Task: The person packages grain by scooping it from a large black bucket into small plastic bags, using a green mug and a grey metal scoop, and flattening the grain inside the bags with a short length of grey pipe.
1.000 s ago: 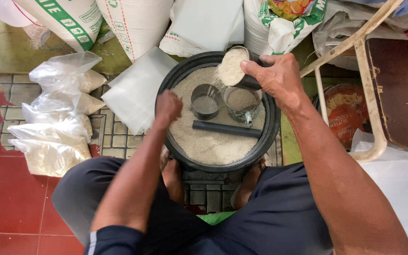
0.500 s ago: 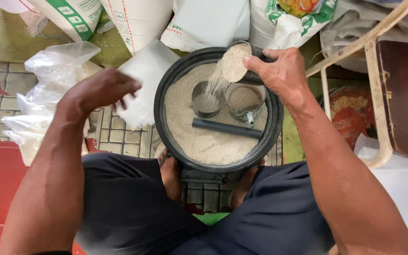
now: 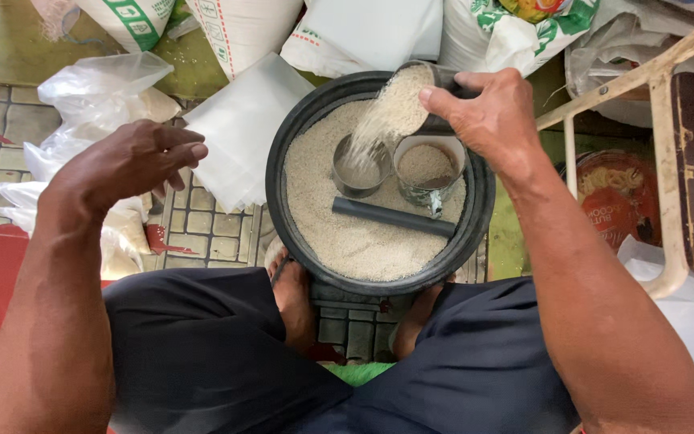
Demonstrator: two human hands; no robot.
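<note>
Moved: since half a second ago my left hand [image 3: 134,161] has stayed out over the plastic bags, away from the basin, and my tipped can is pouring a wider stream of rice.
Right hand: my right hand [image 3: 487,112] grips a round metal can [image 3: 431,80] by its side, tilted mouth-down over the far rim of the basin.
Left hand: loose and holding nothing, fingers softly curled, hovering above the tiled floor [image 3: 202,225] beside a flat clear plastic bag [image 3: 242,128].
Rice: pale, fine grains fall from my can in a fan into a smaller round metal tin [image 3: 361,167] sunk in the heap.
Basin: a round black plastic basin [image 3: 475,217], wide and shallow, filled with the grainy rice, resting between my bare feet.
Also in the basin: a second metal cup [image 3: 427,173] part-filled with rice just beside the tin, and a dark, smooth cylindrical stick [image 3: 393,217] lying across the grains.
Around: woven white sacks [image 3: 242,28] along the far edge, crumpled clear bags [image 3: 90,92] of rice at my left, a wooden chair frame [image 3: 644,76] at my right.
</note>
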